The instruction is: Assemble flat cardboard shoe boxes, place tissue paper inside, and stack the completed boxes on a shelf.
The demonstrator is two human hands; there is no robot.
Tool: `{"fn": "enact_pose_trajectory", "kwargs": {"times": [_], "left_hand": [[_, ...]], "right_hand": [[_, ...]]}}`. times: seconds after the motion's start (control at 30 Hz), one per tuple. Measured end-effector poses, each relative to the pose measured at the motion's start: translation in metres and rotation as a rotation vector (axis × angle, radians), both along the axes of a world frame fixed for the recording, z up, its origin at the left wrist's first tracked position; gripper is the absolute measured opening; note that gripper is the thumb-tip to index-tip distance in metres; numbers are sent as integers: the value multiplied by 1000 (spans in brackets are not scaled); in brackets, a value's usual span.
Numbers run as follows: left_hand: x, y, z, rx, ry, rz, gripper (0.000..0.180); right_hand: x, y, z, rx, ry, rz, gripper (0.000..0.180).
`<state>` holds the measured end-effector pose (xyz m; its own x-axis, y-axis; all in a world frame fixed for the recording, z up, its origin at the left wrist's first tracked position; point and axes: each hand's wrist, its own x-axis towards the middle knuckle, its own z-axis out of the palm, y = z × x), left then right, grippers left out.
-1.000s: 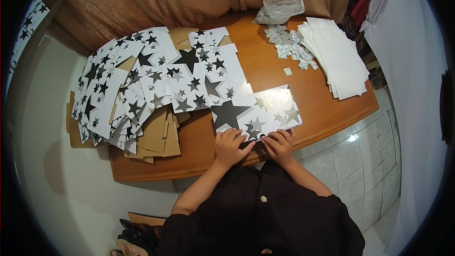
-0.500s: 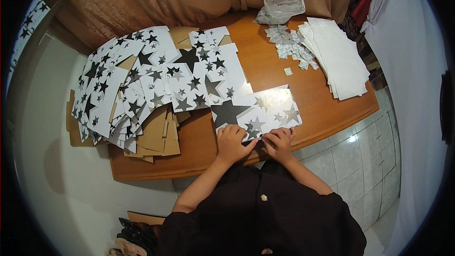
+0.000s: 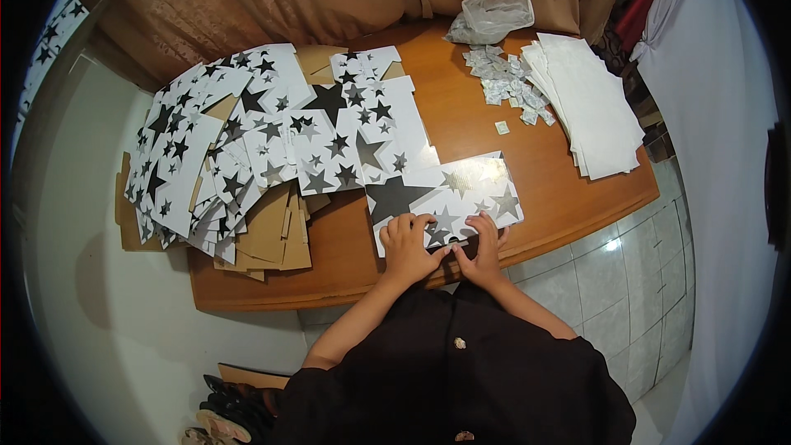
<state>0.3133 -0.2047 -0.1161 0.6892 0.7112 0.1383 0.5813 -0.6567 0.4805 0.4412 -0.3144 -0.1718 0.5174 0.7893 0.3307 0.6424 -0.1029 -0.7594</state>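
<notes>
A white cardboard box point(image 3: 474, 185) printed with black and grey stars lies at the near edge of the table, its lid down. Bent over its near side, my left hand point(image 3: 406, 245) has fingers on the top and its thumb at the front edge. My right hand point(image 3: 484, 252) grips the same edge a little to the right, fingertips on the lid and thumb low at the front. Between the two thumbs a small dark notch shows in the front edge. The palms hide part of the box's front side.
Left on the wooden table point(image 3: 461, 99) are piled flat star-printed cardboard sheets point(image 3: 338, 144), some brown side up point(image 3: 268, 235). Farther right lie small clear-and-white packets point(image 3: 511, 86), one lone packet point(image 3: 502, 127), a plastic bag point(image 3: 494, 12) and a stack of white sheets point(image 3: 589, 107).
My right hand's fingers have moved up from the front edge onto the lid. The left fingers are more bent, and the box's near edge now shows a notch between the thumbs.
</notes>
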Motion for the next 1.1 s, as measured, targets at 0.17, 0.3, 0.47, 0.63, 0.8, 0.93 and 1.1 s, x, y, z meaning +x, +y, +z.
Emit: {"fn": "enact_pose_trajectory", "kwargs": {"times": [0.17,0.3,0.47,0.63,0.8,0.93,1.1], "left_hand": [[1,-2,-13,140,3,79,78],[2,8,-21,20,158,-96,77],[-1,8,-27,90,170,-137,72],[0,6,-26,79,169,-122,73],[1,5,-24,68,152,-114,71],[0,5,-23,85,139,-115,70],[2,6,-25,72,160,-123,72]], "right_hand": [[-5,6,8,-42,-13,-56,54],[-3,9,15,-88,-35,-77,36],[19,3,2,-7,-309,56,19],[27,-10,-12,1,-223,104,21],[22,-19,-12,83,-602,-19,28],[31,-14,-18,114,-691,15,28],[30,-10,-15,123,-589,16,25]]}}
